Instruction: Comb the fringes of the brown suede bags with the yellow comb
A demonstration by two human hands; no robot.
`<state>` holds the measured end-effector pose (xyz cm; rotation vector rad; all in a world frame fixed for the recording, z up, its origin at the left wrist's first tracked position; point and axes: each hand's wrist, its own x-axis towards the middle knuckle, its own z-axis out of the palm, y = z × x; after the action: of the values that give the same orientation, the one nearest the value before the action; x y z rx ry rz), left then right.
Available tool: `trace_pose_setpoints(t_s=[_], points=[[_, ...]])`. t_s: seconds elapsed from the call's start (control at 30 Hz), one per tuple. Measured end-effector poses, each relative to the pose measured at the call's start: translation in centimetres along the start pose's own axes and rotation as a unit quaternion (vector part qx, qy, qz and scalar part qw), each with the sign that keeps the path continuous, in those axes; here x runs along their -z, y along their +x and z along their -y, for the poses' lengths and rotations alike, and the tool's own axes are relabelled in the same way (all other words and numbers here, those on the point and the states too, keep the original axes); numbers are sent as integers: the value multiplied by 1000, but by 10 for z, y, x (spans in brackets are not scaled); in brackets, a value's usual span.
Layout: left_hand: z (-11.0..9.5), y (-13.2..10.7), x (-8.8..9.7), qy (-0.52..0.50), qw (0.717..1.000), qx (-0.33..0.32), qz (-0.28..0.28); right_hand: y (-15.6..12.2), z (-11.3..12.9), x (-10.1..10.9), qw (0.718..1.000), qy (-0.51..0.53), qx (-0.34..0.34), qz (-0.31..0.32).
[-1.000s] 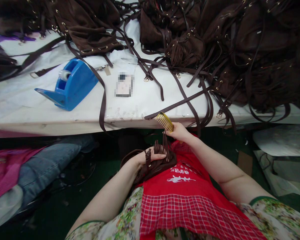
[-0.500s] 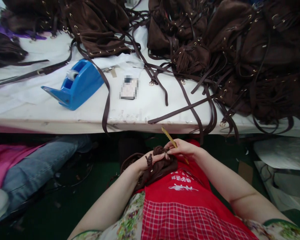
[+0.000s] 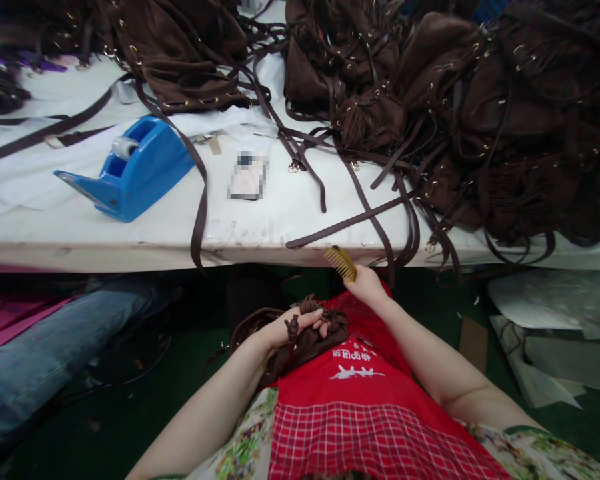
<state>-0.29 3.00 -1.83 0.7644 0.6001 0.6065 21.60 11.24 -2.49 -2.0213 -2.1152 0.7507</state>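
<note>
A: Head view: pinning the brown fringed bag [image 3: 307, 341] against the lap with the left hand [image 3: 291, 327], grip closed over its knotted strands, probably to keep the fringe steady.
B: Holding the yellow comb [image 3: 341, 262] up in the right hand [image 3: 367, 287], grip pinched on one end, teeth clear of the fringe, just under the table [image 3: 290, 223] edge.
A: Any writing?
B: White characters on the red apron [image 3: 370, 400], too small to read; nothing legible on the blue tape dispenser [image 3: 135, 167].

Smooth amber plastic comb [image 3: 341, 263]; matt, napped brown suede bag [image 3: 305, 341]; glossy blue plastic tape dispenser [image 3: 140, 170]; matt red woven cloth apron [image 3: 360, 413].
</note>
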Motion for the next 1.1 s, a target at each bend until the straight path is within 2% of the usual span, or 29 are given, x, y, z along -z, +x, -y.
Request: trace_pose_setpoints(t_s=[0.07,0.1,0.13,0.2,0.27,0.3,0.33,0.43,0.57,0.63,0.73,0.8,0.87,0.93,1.03,1.1], points=[[-1,-2,1,-17,1000,8,-19,1,-8,1,994,96,-18,41],[-2,-2,1,-20,999,12,-21,0,-9,2,982,168,-23,77],[-3,-2,2,-20,999,19,-17,-3,-8,3,960,249,-23,127],[-7,-3,2,-22,999,33,7,-11,-2,3,884,394,-6,253],[-12,-3,2,-31,999,28,32,-19,8,2,813,456,21,362],[-14,-3,2,-28,999,19,41,-21,12,1,796,457,32,395],[-15,-3,3,-18,999,8,47,-23,15,1,793,446,42,413],[-14,-3,6,28,999,-3,32,-23,20,1,811,392,61,430],[1,2,12,27,993,44,-104,-23,16,6,825,359,74,430],[7,6,12,-7,988,62,-144,-25,13,7,825,353,81,434],[9,7,10,-87,989,40,-113,-28,6,3,832,369,58,410],[5,6,9,-108,991,24,-81,-28,3,2,849,392,34,351],[0,3,9,-84,995,23,-53,-29,3,5,870,396,37,291],[-4,1,9,-43,999,20,-24,-32,8,11,900,356,70,242],[-5,1,11,-14,1000,9,4,-43,25,23,949,223,152,164],[-3,1,12,-11,1000,11,6,-52,37,26,961,108,218,132]])
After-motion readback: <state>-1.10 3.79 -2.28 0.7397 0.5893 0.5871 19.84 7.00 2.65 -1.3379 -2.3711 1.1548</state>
